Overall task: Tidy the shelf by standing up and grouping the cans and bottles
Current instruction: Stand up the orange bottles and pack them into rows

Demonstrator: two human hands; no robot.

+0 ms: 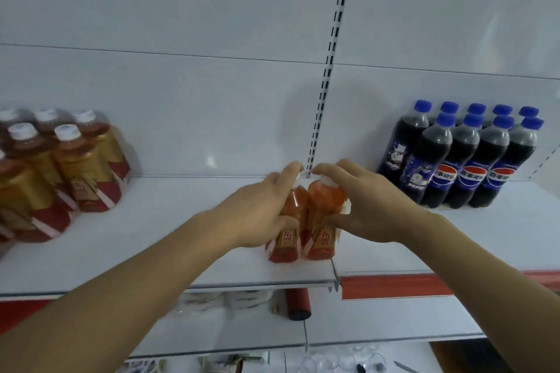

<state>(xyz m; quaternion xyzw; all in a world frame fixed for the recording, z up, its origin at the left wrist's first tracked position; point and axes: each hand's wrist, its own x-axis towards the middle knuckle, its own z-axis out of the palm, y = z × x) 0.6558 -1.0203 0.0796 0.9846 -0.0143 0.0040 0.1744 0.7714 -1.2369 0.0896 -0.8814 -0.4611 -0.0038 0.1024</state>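
Two bare forearms are shown nearest the camera, reaching up and forward from the lower corners of the head view toward the upper shelf (151,251). The left hand (260,209) is wrapped around the left tea bottle (286,239), with one fingertip laid against its white cap; the right hand (360,206) is wrapped around the right tea bottle (322,233), with fingers curled over the cap. Each grip is thus closed on its own bottle. Both bottles are seen upright, touching side by side, near the front edge of the shelf and just left of the seam where two shelf boards meet.

A group of matching tea bottles (60,166) stands well apart at the left end of the shelf; a group of cola bottles (463,160) stands at the right, against the back panel (181,100). On the lower shelf (394,321), a dark red cylindrical item (298,303) is seen lying down; its kind cannot be told.

The pair is judged as not yet joined to its group. Risks from here: a bottle set down too close to the front edge could be tipped over it; a base dragged across the board seam could catch and topple; and the standing group could be knocked by the pair or a forearm on arrival.
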